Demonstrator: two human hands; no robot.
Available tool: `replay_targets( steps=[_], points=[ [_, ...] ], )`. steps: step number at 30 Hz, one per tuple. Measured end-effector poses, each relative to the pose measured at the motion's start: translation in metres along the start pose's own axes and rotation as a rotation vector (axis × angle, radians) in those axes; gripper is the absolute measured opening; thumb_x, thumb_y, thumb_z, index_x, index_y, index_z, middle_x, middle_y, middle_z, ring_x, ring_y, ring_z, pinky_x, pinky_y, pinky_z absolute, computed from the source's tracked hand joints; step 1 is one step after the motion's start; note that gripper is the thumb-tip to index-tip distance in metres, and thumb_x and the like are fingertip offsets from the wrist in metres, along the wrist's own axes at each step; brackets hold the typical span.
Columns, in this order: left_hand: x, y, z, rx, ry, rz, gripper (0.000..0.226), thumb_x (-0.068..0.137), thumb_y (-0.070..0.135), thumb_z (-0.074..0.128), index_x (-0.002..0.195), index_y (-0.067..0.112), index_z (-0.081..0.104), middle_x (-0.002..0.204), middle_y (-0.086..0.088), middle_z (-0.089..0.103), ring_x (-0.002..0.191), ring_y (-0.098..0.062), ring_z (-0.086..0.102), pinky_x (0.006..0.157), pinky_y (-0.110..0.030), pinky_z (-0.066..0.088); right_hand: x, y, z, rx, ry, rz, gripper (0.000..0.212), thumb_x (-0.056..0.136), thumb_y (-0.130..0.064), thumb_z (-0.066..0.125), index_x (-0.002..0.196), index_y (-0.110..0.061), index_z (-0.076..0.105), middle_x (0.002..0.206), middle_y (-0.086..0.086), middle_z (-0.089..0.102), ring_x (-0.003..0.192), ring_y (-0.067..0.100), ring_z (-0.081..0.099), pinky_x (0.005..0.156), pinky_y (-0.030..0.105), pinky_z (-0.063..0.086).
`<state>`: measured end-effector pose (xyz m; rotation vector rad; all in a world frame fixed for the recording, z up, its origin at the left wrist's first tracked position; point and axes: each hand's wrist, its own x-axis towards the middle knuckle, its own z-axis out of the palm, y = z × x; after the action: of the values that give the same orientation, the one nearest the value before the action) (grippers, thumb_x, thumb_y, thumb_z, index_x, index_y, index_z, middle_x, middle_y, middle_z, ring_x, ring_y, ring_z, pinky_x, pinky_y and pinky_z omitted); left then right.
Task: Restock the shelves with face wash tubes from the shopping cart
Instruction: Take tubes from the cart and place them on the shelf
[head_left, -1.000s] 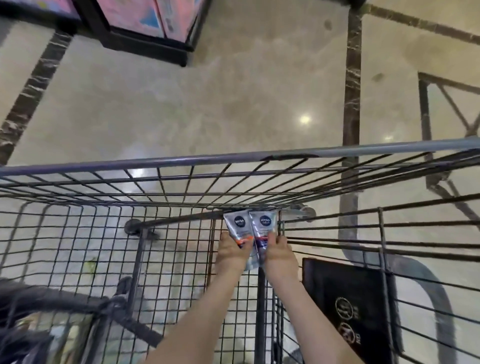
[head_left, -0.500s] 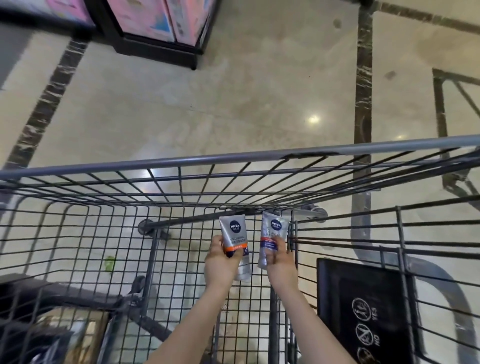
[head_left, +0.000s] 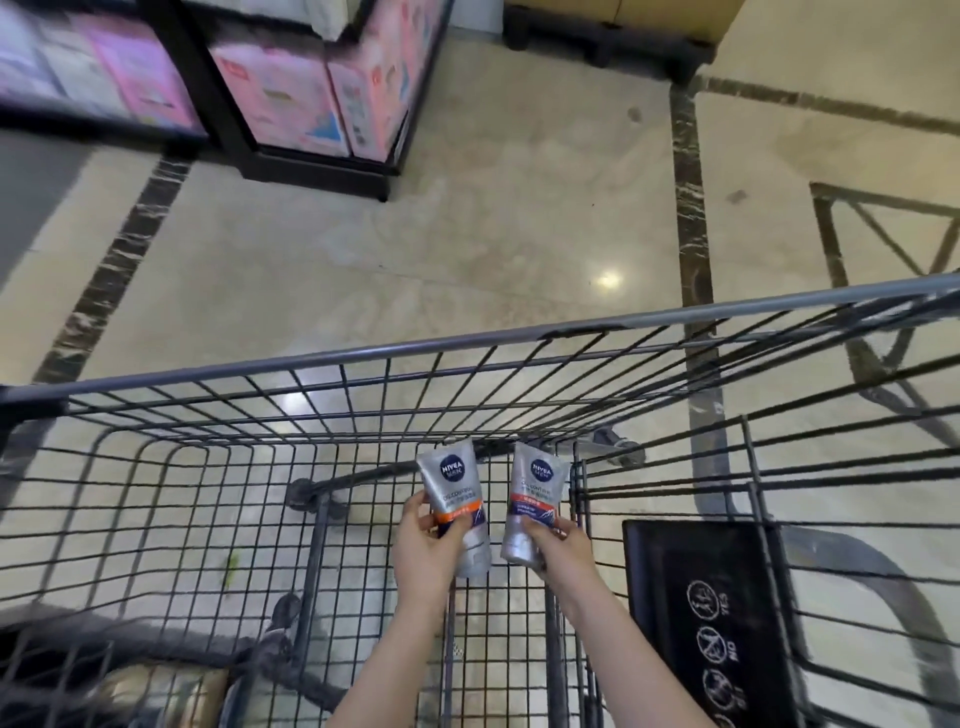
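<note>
Inside the wire basket of the shopping cart (head_left: 156, 519), two soft silver face wash tubes are held up above the mesh floor, side by side but apart. Each tube is flat and tapered, with a glossy metallic skin, a round dark-blue logo near the wide crimped end and an orange band across the middle. The left tube (head_left: 454, 506) is gripped by the left hand (head_left: 423, 551): the thumb is laid across the orange band on the front, and the fingers are curled behind the lower body. The right tube (head_left: 532, 501) is pinched by the right hand (head_left: 563, 548), with the thumb pressed just below its orange band and the fingers wrapped behind it. The cart is formed of thin dark metal rods under a smooth grey rail. A black plastic flap (head_left: 696, 613) printed with white symbols is seen at the right. Beneath lies a polished beige stone floor (head_left: 415, 249) with dark veined strips.
</note>
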<state>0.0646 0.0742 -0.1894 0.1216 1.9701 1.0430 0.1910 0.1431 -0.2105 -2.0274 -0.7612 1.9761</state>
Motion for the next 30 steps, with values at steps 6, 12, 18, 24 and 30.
replay_targets(
  steps=[6,12,18,24,30],
  points=[
    [-0.038,0.034,-0.017,-0.146,0.018,0.062,0.038,0.078,0.008,0.072,0.109,0.018,0.053,0.087,0.006,0.065,0.084,-0.016,0.065,0.083,-0.036,0.051,-0.054,-0.018,0.001,0.075,-0.063,-0.148,0.047,0.087,-0.009,0.062,0.128,-0.008,0.040,0.110,0.014,0.062,0.102,0.028,0.060,0.091,0.036,0.047],
    [-0.086,0.082,-0.041,-0.264,0.009,0.167,0.042,0.079,0.005,0.070,0.112,0.023,0.051,0.094,0.004,0.064,0.086,-0.010,0.062,0.084,-0.030,0.049,-0.129,-0.049,-0.004,0.111,-0.140,-0.289,0.055,0.084,-0.014,0.065,0.133,-0.012,0.038,0.114,0.012,0.060,0.099,0.027,0.062,0.086,0.042,0.051],
    [-0.128,0.130,-0.064,-0.368,0.043,0.287,0.041,0.079,0.003,0.070,0.110,0.023,0.054,0.094,0.008,0.065,0.087,-0.004,0.061,0.083,-0.028,0.046,-0.197,-0.091,-0.004,0.169,-0.215,-0.475,0.050,0.086,-0.012,0.062,0.131,-0.013,0.039,0.109,0.009,0.062,0.093,0.023,0.063,0.070,0.030,0.049],
    [-0.180,0.169,-0.086,-0.428,0.085,0.416,0.038,0.081,0.008,0.070,0.112,0.024,0.055,0.093,0.010,0.066,0.087,-0.003,0.062,0.078,-0.024,0.051,-0.256,-0.124,-0.004,0.205,-0.310,-0.606,0.048,0.085,-0.011,0.062,0.126,-0.021,0.039,0.106,0.006,0.062,0.097,0.025,0.063,0.082,0.038,0.052],
    [-0.247,0.192,-0.111,-0.501,0.165,0.540,0.028,0.082,0.013,0.069,0.099,0.030,0.055,0.097,0.009,0.066,0.090,-0.002,0.062,0.074,-0.019,0.047,-0.314,-0.140,-0.009,0.191,-0.443,-0.694,0.051,0.084,-0.010,0.063,0.129,-0.016,0.041,0.110,0.010,0.063,0.098,0.028,0.063,0.077,0.035,0.052]
  ],
)
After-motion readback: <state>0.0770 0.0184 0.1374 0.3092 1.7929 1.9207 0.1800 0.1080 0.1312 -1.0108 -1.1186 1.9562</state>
